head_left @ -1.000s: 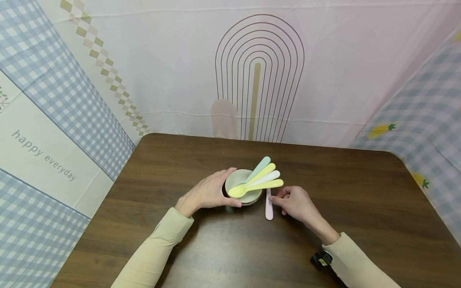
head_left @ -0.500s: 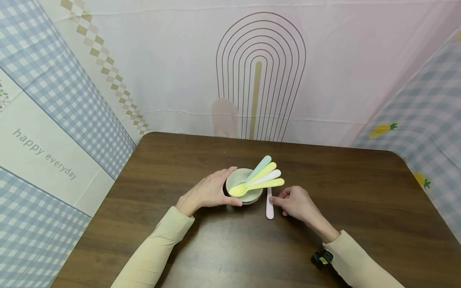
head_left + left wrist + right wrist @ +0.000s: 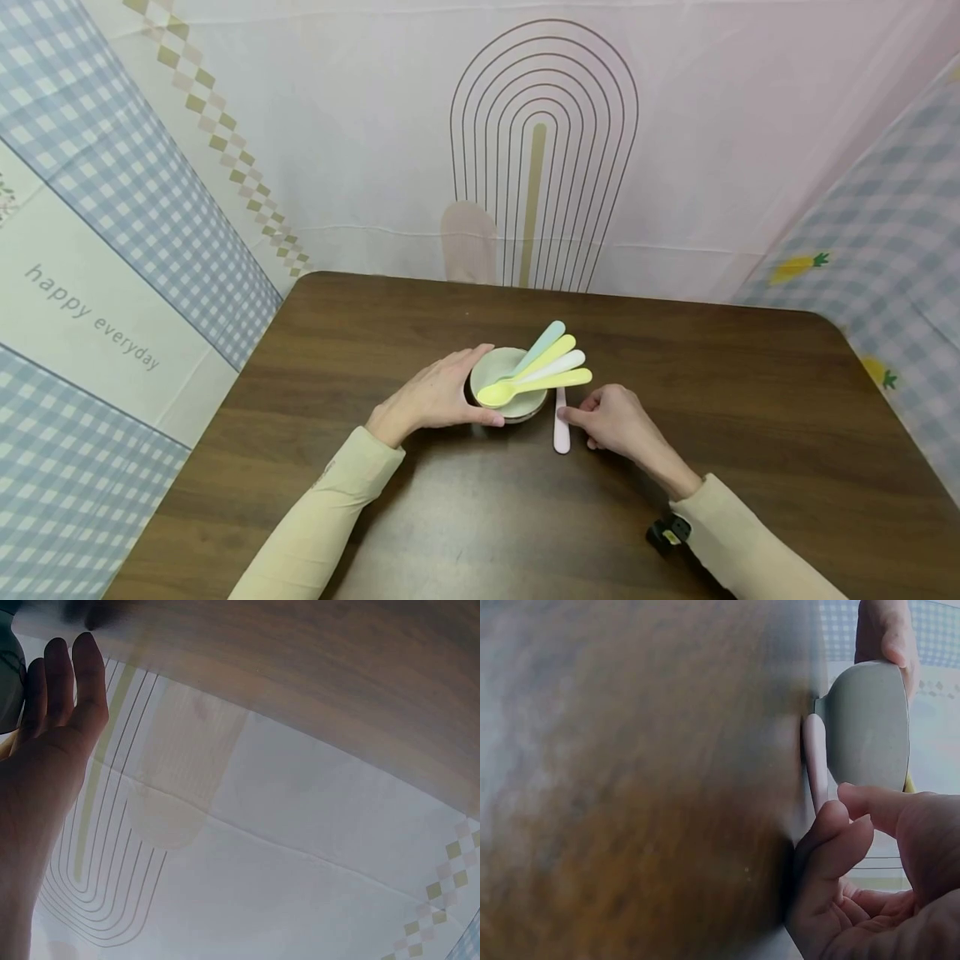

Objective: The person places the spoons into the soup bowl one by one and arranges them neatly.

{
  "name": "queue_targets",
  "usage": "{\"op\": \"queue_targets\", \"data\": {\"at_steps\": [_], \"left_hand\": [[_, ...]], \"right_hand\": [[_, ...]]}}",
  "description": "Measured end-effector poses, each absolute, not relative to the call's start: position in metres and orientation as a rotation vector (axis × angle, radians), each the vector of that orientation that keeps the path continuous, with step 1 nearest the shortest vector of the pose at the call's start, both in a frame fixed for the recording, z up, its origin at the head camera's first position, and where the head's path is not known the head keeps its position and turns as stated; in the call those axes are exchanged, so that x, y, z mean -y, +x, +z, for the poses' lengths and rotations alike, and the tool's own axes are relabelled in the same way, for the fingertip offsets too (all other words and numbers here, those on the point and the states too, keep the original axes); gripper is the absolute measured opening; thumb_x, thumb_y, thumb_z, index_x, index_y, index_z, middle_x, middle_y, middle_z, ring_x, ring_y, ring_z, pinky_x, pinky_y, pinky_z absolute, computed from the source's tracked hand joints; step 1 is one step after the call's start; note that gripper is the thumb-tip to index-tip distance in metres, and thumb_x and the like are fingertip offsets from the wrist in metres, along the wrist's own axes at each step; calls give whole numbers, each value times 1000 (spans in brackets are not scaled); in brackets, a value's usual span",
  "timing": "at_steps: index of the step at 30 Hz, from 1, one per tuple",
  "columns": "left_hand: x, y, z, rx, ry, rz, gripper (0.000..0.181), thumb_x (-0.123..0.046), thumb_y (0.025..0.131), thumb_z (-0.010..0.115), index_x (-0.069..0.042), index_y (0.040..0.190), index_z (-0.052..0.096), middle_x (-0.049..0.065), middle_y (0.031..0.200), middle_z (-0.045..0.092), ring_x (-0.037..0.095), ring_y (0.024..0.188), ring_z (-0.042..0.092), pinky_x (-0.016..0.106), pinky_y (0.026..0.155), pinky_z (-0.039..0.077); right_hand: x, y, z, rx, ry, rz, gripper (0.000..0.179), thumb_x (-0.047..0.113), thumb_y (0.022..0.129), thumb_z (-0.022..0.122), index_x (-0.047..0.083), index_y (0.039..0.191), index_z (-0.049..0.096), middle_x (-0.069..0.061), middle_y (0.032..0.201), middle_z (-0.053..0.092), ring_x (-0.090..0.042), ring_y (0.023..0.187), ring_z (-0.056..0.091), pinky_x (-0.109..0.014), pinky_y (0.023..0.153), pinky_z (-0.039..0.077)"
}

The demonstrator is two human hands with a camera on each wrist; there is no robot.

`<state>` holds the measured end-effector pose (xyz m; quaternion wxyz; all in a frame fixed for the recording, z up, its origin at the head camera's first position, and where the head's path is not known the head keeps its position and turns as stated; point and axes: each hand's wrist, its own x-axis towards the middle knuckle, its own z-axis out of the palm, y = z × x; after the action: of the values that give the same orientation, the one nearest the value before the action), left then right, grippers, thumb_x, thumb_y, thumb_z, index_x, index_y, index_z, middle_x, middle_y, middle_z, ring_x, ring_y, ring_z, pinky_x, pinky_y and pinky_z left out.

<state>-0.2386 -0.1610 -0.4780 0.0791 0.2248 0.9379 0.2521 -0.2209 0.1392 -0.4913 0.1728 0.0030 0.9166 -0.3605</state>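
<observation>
My left hand [image 3: 438, 392] holds a small pale bowl [image 3: 491, 367] on the table, thumb along its near side and fingers around the far left. In the left wrist view its fingers [image 3: 90, 682] reach toward the bowl's dark side at the left edge. Two yellow spoons, a white spoon [image 3: 562, 364] and a mint-green spoon [image 3: 546, 337] lie fanned across the bowl, handles pointing right. Beside the bowl, my right hand [image 3: 615, 421] pinches a pink spoon [image 3: 562, 437] by its handle, low at the tabletop. The pink spoon's far end is hidden beneath the lower yellow handle.
The brown wooden table [image 3: 465, 517] has rounded far corners. A pale printed cloth [image 3: 360, 150] hangs right behind its far edge, with checked cloth at both sides. A small black device [image 3: 667, 533] sits at my right cuff.
</observation>
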Motion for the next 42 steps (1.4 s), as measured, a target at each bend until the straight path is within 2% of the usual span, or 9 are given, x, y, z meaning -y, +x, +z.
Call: {"op": "queue_targets", "data": {"at_steps": [10,17,30,42], "left_hand": [[161,-238,-478,-2805,667,748,116,-68,78,89,-17,170,38,9,160,59,31,147,57,54,122,48],[161,-238,-477,-2804,675,751,116,-67,78,90,-16,169,38,9,157,61,31,145,59,54,121,49],[161,-240,-477,-2812,686,748,116,-68,79,89,-16,169,38,8,156,61,30,143,60,53,120,50],[161,-237,-478,-2808,679,753,116,-68,79,89,-16,169,38,8,156,61,29,143,59,53,120,50]], "right_hand": [[-137,-220,-492,-2612,1,-1001,36,37,96,82,10,75,72,-2,57,63,-13,51,60,-26,50,42],[-135,-220,-493,-2616,-22,-985,38,36,96,82,12,69,70,0,55,62,-12,49,60,-24,48,41],[-134,-221,-491,-2615,-31,-975,40,36,97,80,13,65,69,1,53,60,-12,48,60,-24,47,40],[-125,-217,-492,-2594,-65,-1020,27,24,98,76,11,74,76,1,54,63,-9,46,60,-23,48,45]]}}
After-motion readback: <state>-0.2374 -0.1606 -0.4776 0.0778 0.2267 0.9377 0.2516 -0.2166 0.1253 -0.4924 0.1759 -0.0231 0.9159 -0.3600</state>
